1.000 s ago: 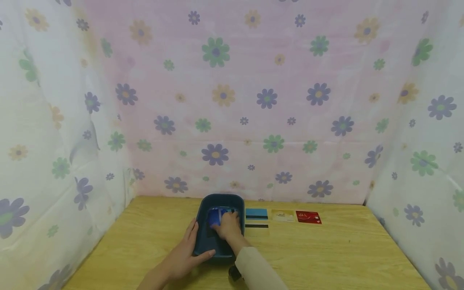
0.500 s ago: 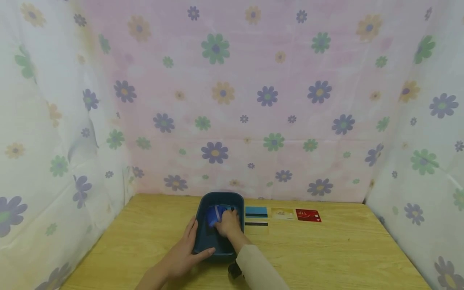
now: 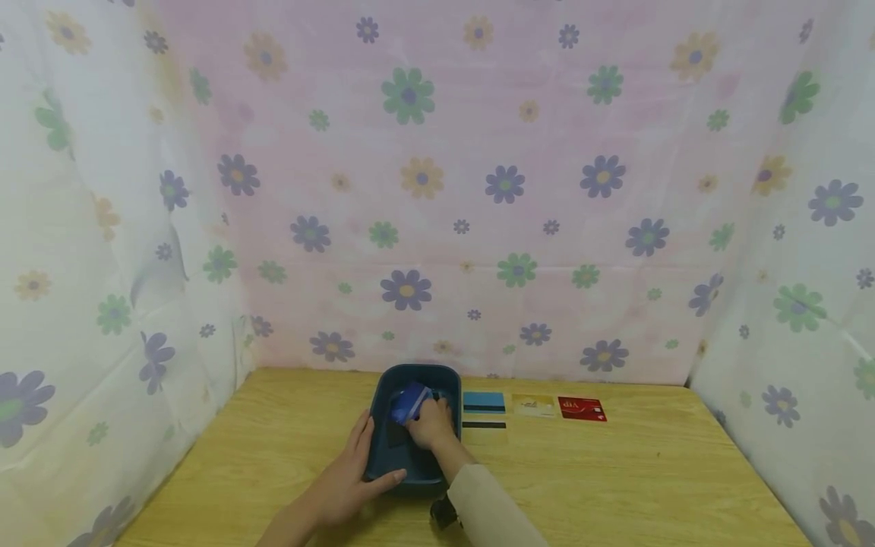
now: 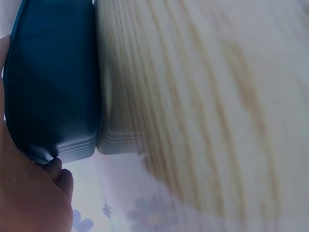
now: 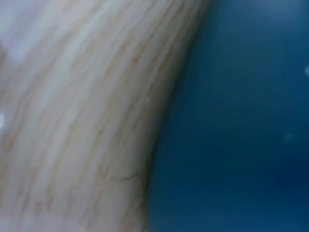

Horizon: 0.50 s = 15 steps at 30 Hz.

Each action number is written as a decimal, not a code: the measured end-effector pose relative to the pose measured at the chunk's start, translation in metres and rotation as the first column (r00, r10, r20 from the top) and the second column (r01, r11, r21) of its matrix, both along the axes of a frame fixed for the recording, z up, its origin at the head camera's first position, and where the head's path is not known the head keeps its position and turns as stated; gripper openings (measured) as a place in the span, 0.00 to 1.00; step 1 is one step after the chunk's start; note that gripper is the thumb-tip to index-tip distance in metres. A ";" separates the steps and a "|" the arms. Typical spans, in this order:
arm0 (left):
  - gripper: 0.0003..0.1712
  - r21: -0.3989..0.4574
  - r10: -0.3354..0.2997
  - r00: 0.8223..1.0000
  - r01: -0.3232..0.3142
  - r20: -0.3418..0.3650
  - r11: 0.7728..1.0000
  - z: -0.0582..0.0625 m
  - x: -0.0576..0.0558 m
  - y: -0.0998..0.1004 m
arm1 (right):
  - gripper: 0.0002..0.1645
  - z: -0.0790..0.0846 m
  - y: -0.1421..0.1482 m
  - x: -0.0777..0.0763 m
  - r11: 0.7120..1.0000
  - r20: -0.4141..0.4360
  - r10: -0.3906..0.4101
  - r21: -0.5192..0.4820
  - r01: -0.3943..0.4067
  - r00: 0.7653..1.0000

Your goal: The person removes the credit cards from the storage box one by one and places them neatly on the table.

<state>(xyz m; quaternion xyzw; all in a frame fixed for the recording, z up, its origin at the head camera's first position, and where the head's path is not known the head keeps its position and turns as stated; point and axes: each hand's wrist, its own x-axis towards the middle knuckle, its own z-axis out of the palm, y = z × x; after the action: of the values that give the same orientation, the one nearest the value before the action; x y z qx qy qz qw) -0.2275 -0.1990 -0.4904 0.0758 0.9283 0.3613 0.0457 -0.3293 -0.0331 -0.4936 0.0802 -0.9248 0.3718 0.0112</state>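
Note:
A dark blue tray (image 3: 414,469) with rounded corners stands on the table. My left hand (image 3: 347,477) holds it by the near left corner, fingers along the outer left wall and thumb at the front rim. In the left wrist view, fingertips (image 4: 63,181) bend near the tray's ribbed corner. Inside the tray, my right hand (image 3: 432,425) pinches a blue card (image 3: 412,401) with a pale stripe, which is tilted. Its fingertips are hidden against other cards. A darker piece (image 3: 396,435) lies below the blue card. The right wrist view is filled mostly by the blurred blue tray wall (image 5: 231,121).
Right of the tray lie a light blue card (image 3: 483,401) with a black stripe, a pale gold card (image 3: 534,406) and a red VIP card (image 3: 582,409). A wood-toned card (image 3: 484,433) with a black stripe lies nearer. Flowered cloth (image 3: 465,304) surrounds the wooden table (image 3: 601,479).
The blue card has turned and tipped up within the tray, its pale stripe now slanting. My right hand stays almost in place, and my left hand keeps its hold on the tray.

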 end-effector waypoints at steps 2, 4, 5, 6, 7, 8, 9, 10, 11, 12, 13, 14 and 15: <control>0.66 0.004 -0.002 1.000 0.002 0.005 1.000 0.000 0.000 0.000 | 0.14 -0.001 0.001 -0.001 1.000 -0.017 0.011 -0.013 -0.012 1.000; 0.66 0.006 -0.004 1.000 0.004 0.008 1.000 0.000 -0.001 0.000 | 0.13 -0.002 0.002 -0.002 0.999 -0.042 0.025 -0.035 -0.026 0.999; 0.66 0.007 -0.004 1.000 0.004 0.008 1.000 0.000 -0.001 0.000 | 0.14 -0.002 0.002 -0.003 0.998 -0.049 0.029 -0.046 -0.031 0.998; 0.66 0.009 -0.004 1.000 0.004 0.009 1.000 0.000 -0.001 0.000 | 0.15 -0.002 0.003 -0.003 0.998 -0.053 0.033 -0.059 -0.037 0.998; 0.66 0.011 -0.004 1.000 0.004 0.008 1.000 -0.001 -0.001 0.000 | 0.16 -0.002 0.003 -0.004 0.996 -0.055 0.033 -0.076 -0.038 0.998; 0.66 0.008 -0.003 1.000 0.003 0.009 1.000 -0.001 -0.001 0.000 | 0.15 -0.001 0.003 -0.004 0.994 -0.065 0.033 -0.098 -0.039 0.997; 0.66 0.007 -0.003 1.000 0.003 0.008 1.000 -0.001 -0.001 0.000 | 0.14 -0.001 0.004 -0.003 0.992 -0.074 0.036 -0.118 -0.044 0.997; 0.67 0.006 -0.002 1.000 0.002 0.009 1.000 -0.001 -0.001 0.000 | 0.12 0.000 0.004 -0.003 0.989 -0.085 0.035 -0.138 -0.046 0.996; 0.67 0.006 -0.002 1.000 0.002 0.010 1.000 -0.002 -0.002 -0.001 | 0.10 0.000 0.004 -0.003 0.986 -0.089 0.029 -0.160 -0.043 0.996; 0.67 0.006 -0.002 1.000 0.002 0.010 1.000 -0.002 -0.001 -0.001 | 0.09 0.001 0.004 -0.002 0.983 -0.100 0.024 -0.181 -0.042 0.995; 0.67 0.007 -0.002 1.000 0.002 0.011 1.000 -0.002 -0.001 -0.001 | 0.07 0.001 0.003 -0.002 0.979 -0.113 0.018 -0.199 -0.040 0.993; 0.66 0.007 -0.003 1.000 0.003 0.013 1.000 -0.002 -0.001 -0.001 | 0.06 0.002 0.003 -0.002 0.976 -0.125 0.012 -0.213 -0.039 0.992; 0.66 0.012 -0.005 1.000 0.005 0.013 1.000 -0.002 -0.001 -0.001 | 0.06 0.003 0.003 -0.001 0.974 -0.135 0.007 -0.225 -0.037 0.991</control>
<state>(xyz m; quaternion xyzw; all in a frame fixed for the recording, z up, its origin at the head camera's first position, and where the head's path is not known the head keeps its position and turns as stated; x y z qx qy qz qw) -0.2290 -0.1997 -0.4925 0.0761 0.9255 0.3673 0.0520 -0.3306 -0.0300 -0.4910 0.1132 -0.8725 0.4690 0.0779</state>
